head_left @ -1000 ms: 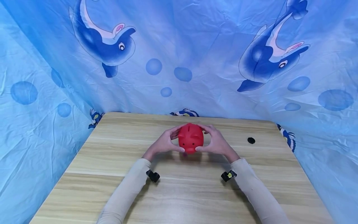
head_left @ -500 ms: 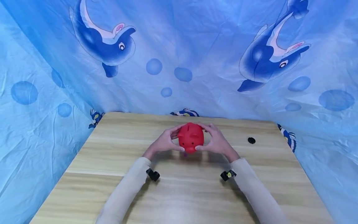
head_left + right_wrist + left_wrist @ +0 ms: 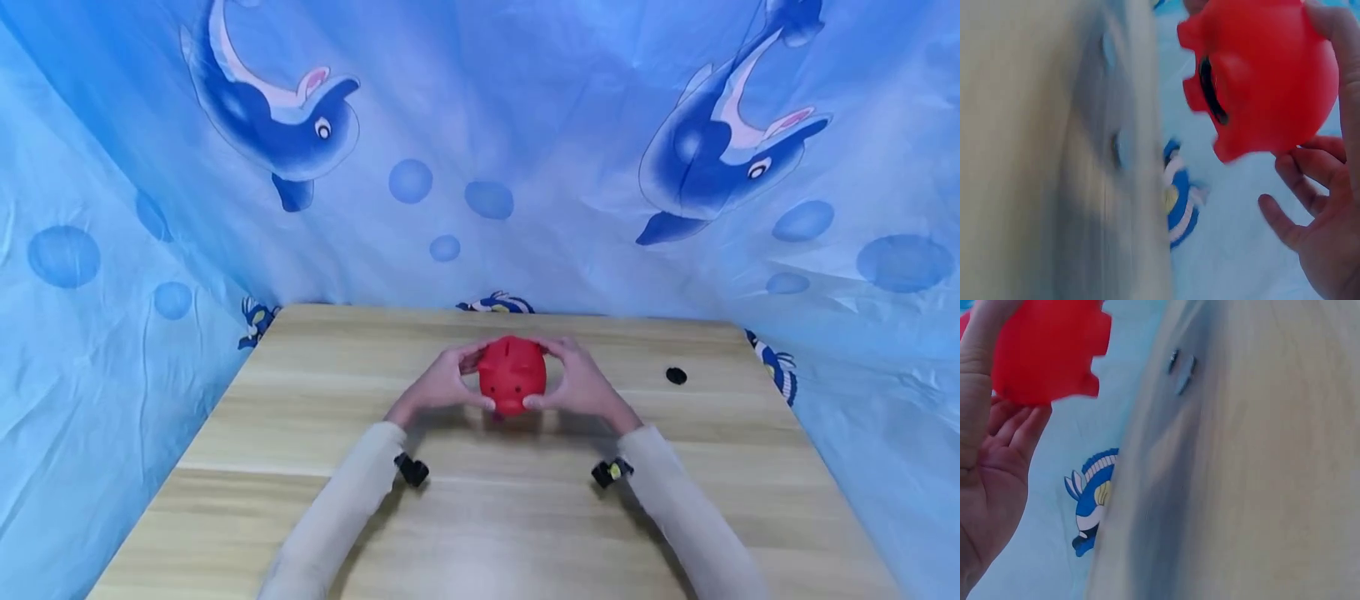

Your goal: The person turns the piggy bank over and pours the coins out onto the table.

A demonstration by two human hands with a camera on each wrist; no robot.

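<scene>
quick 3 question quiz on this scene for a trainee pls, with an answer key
1. True or false: the left hand and right hand hold the red piggy bank off the table.

2. The black disc lies: A) left of the left hand; B) between the hands; C) right of the right hand.

3. Fill the gap: in the right wrist view, a dark oval shows on the piggy bank's ____.

Key: 1 true; 2 C; 3 underside.
</scene>
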